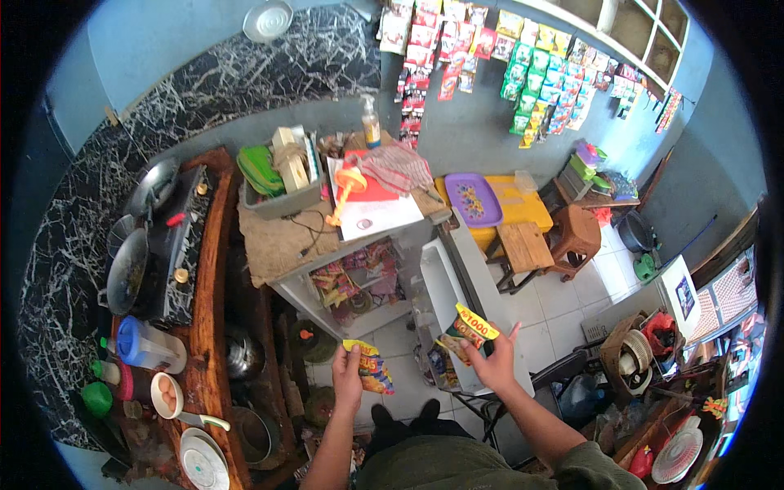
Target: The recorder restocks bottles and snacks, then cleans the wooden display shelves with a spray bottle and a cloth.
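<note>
Pinched between thumb and fingers of my left hand (349,375) is a yellow and blue snack packet (373,369), held above the tiled floor. My right hand (492,362) grips a second packet (467,335), yellow and green, near the open door (453,288) of a small refrigerator. Inside the refrigerator (361,275), in front of me, lie many colourful packets. On its cloth-covered top are papers (383,219), an orange plastic item (347,187), a checked cloth (398,166) and a grey bin (282,199) of goods.
A wooden counter (211,343) at left carries a gas stove (184,263), pans, a blue-lidded pitcher (150,346), a bowl of eggs (166,395) and a knife (205,420). A wooden stool (523,247) and a yellow table (520,199) stand beyond the door. Baskets crowd the right; sachet strips hang on the wall.
</note>
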A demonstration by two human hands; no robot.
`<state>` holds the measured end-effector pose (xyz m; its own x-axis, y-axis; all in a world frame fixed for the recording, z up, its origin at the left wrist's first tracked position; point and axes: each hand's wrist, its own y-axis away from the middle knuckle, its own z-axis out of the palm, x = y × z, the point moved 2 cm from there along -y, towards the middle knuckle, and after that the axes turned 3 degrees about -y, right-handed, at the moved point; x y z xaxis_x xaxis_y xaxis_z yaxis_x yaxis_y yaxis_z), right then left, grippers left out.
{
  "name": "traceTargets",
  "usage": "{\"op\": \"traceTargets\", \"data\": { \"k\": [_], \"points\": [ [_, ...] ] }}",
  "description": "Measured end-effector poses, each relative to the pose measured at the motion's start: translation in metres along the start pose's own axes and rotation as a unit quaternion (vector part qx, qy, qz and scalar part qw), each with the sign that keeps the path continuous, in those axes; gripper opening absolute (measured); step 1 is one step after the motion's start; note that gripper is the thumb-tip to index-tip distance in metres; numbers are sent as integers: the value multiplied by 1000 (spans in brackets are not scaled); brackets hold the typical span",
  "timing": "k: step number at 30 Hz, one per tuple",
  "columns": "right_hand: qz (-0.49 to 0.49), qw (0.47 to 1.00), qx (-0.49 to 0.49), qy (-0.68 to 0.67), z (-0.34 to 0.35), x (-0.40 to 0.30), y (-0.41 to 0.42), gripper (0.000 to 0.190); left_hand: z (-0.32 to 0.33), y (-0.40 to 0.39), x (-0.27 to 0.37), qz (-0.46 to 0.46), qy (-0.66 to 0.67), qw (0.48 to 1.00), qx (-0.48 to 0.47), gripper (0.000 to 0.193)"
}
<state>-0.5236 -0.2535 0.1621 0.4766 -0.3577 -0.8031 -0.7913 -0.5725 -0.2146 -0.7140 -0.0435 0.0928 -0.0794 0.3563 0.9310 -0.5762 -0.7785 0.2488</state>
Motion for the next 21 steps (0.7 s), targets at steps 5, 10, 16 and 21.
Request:
{"op": "traceTargets", "data": {
  "k": [5, 10, 16, 21],
  "points": [
    [1, 999, 42, 6, 6, 10, 4, 35, 6, 5, 41, 25, -10, 999, -32, 21],
    [51, 997, 1, -66, 17, -3, 11, 39, 15, 12, 79, 10, 0, 998, -62, 23],
    [81, 956, -73, -273, 25, -39, 9, 37, 15, 6, 105, 64, 9, 987, -145, 30],
    [48, 918, -104, -379, 28, -62, -5, 32, 20, 3, 134, 87, 12, 981, -172, 34]
  ]
}}
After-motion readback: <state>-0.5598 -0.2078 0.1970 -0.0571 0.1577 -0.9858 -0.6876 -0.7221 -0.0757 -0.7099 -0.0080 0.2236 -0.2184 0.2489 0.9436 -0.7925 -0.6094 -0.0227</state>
